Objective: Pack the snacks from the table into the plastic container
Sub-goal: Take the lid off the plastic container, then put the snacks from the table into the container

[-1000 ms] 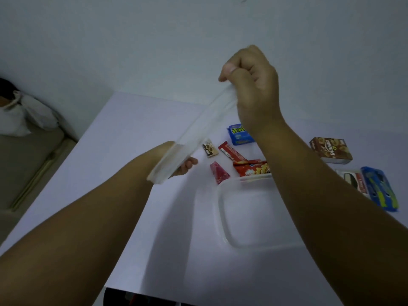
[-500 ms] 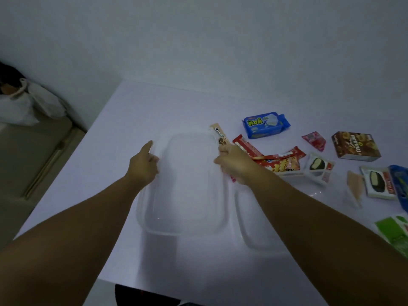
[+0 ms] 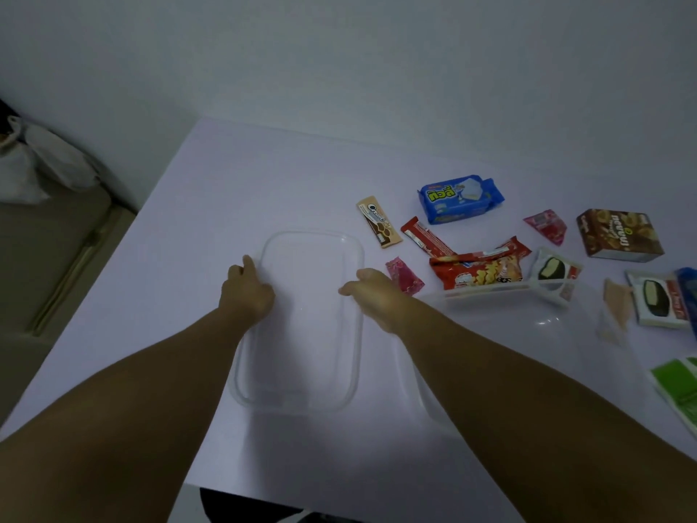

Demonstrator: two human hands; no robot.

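A clear plastic lid [image 3: 301,334] lies flat on the white table [image 3: 226,190]. My left hand [image 3: 247,292] grips its left edge and my right hand [image 3: 373,292] grips its right edge. The clear container [image 3: 486,290] stands just right of the lid, partly under my right forearm, and I see no snacks inside it. Snacks lie behind and beside it: a tan cookie stick [image 3: 379,220], a blue wafer pack [image 3: 458,200], a red bar [image 3: 426,237], a red snack bag [image 3: 477,271], a pink candy [image 3: 405,275] by my right hand, and a brown box [image 3: 618,234].
More snacks sit at the right: another pink candy [image 3: 547,226], two white packs with dark ovals [image 3: 552,269] [image 3: 658,300], a tan triangular pack [image 3: 616,307] and a green packet [image 3: 679,386]. White bags [image 3: 34,171] lie on the floor beyond the table's left edge.
A second ago both hands held the lid up on edge in the air. They have brought it down and laid it flat on the table left of the container.
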